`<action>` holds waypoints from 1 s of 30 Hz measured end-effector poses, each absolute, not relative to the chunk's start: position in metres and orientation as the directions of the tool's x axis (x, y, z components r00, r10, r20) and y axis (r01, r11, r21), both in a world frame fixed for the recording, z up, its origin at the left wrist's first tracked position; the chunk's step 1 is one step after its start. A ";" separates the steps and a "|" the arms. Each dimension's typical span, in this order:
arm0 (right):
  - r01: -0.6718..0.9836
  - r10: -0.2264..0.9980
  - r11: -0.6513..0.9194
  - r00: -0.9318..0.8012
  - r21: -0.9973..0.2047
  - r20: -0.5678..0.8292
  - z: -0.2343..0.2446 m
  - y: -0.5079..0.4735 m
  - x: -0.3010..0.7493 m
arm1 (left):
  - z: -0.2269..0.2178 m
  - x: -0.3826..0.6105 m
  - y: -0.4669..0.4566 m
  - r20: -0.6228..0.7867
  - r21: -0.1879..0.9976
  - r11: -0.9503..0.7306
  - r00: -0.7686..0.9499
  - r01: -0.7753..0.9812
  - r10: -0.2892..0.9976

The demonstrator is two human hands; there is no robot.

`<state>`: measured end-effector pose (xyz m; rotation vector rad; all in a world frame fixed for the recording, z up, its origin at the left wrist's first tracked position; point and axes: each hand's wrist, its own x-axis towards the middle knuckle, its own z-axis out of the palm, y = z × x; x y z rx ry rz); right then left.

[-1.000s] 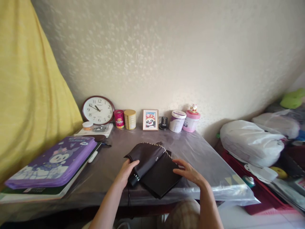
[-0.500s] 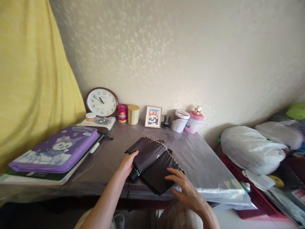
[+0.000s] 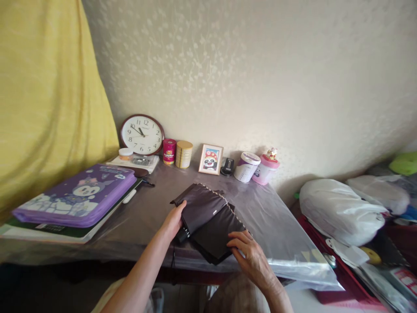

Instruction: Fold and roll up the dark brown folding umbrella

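A black folding umbrella (image 3: 208,217) lies on the table with its canopy loose and bunched in flaps, a checked trim running along the far edge. Its short handle (image 3: 183,235) points toward me at the lower left, and a thin cord hangs off the table edge below. My left hand (image 3: 175,221) grips the umbrella's left side, thumb on top of the cloth. At the right corner of the canopy, my right hand (image 3: 245,248) has fingers and thumb closed on the fabric edge.
A purple cartoon case (image 3: 78,195) rests on books at left. Along the wall stand a clock (image 3: 142,135), a red can (image 3: 169,152), a yellow can (image 3: 184,155), a panda picture (image 3: 210,159) and two tubs (image 3: 247,167). Right of the table (image 3: 273,226) are plastic bags (image 3: 342,211).
My right hand has closed from spread fingers onto the canopy's right edge. My left hand keeps its hold on the umbrella. The view has tilted slightly.
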<state>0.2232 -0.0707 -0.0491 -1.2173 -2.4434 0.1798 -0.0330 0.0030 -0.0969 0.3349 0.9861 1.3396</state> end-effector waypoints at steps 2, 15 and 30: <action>0.736 0.771 0.628 -0.545 -0.253 0.328 -0.045 -0.069 0.222 | -0.098 -0.033 0.003 -0.391 0.708 0.248 -0.075 -0.661 0.917; 0.738 0.774 0.610 -0.481 -0.287 0.411 -0.007 -0.017 0.151 | -0.092 -0.029 0.002 -0.394 0.682 0.252 -0.054 -0.686 0.918; 0.704 0.739 0.657 -0.531 -0.270 0.415 -0.041 0.050 0.086 | -0.087 -0.030 0.002 -0.154 0.558 0.176 0.108 -0.811 0.982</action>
